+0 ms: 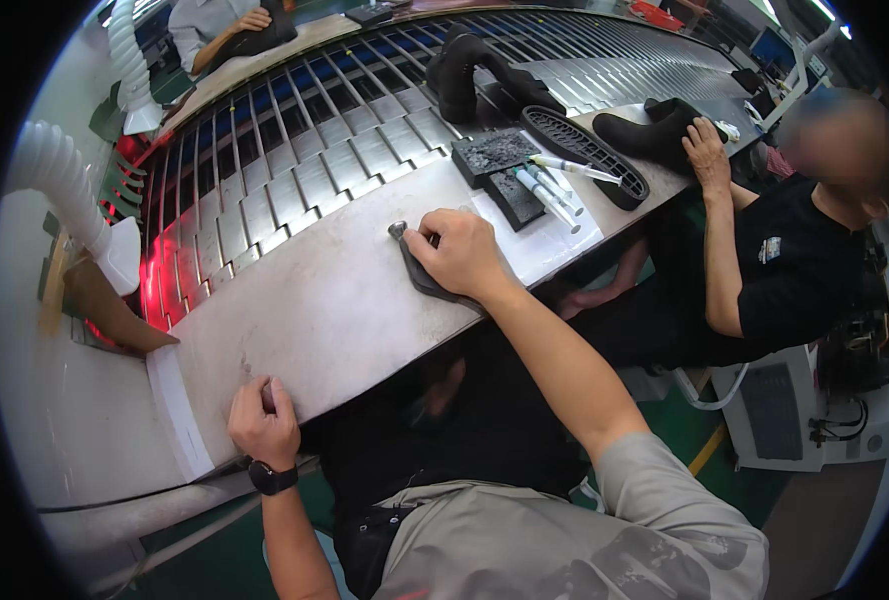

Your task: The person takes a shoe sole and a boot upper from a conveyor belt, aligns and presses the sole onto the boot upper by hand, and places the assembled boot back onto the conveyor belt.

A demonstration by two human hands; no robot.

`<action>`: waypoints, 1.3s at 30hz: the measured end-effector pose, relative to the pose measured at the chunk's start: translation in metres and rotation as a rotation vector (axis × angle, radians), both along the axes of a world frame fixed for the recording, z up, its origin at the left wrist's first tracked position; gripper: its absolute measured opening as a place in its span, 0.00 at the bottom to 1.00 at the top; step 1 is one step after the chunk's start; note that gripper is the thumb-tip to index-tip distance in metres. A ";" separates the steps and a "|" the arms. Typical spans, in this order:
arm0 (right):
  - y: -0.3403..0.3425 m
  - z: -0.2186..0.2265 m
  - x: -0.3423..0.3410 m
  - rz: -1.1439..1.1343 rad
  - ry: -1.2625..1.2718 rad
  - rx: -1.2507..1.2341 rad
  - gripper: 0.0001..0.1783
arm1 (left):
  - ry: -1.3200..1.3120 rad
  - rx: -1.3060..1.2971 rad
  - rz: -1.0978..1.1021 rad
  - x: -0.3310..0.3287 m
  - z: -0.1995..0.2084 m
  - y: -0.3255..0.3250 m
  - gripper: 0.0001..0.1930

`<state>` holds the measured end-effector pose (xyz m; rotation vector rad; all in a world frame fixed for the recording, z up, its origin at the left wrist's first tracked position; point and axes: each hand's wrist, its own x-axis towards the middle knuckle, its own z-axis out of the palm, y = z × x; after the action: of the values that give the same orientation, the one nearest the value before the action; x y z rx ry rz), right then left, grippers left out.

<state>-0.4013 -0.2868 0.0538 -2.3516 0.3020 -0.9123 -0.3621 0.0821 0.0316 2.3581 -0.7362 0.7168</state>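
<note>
My right hand rests on the worktable, its fingers bent over a flat dark grey object. A shiny metal end sticks out past the fingers; whether it is part of the dark object is hidden by the hand. Down at the table's front edge on the left, my left hand lies curled, with nothing visible in it. Right of my right hand, several syringes lie on and beside dark rough-faced blocks, over a white sheet.
Behind the table runs a slatted metal conveyor. A black boot and a shoe sole lie beyond the syringes. A co-worker at my right touches another dark boot. White ribbed hoses hang at left.
</note>
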 end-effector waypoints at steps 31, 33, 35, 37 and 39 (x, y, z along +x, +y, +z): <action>-0.005 -0.008 -0.002 0.023 0.032 -0.004 0.18 | 0.003 0.013 -0.017 0.003 -0.009 -0.004 0.04; -0.005 -0.002 0.001 0.041 0.030 0.009 0.18 | -0.005 -0.003 -0.003 0.006 -0.007 -0.006 0.03; -0.002 -0.003 0.001 0.069 0.036 0.030 0.19 | 0.004 0.013 0.008 0.003 -0.009 -0.001 0.03; -0.003 -0.007 -0.001 0.076 0.028 -0.014 0.18 | 0.016 0.009 0.004 0.002 -0.006 -0.002 0.03; -0.004 -0.005 -0.004 0.099 0.016 0.008 0.18 | 0.003 0.004 0.001 0.004 -0.006 -0.005 0.03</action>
<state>-0.4052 -0.2908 0.0486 -2.3455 0.1937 -0.8439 -0.3581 0.0769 0.0253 2.3631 -0.7364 0.7127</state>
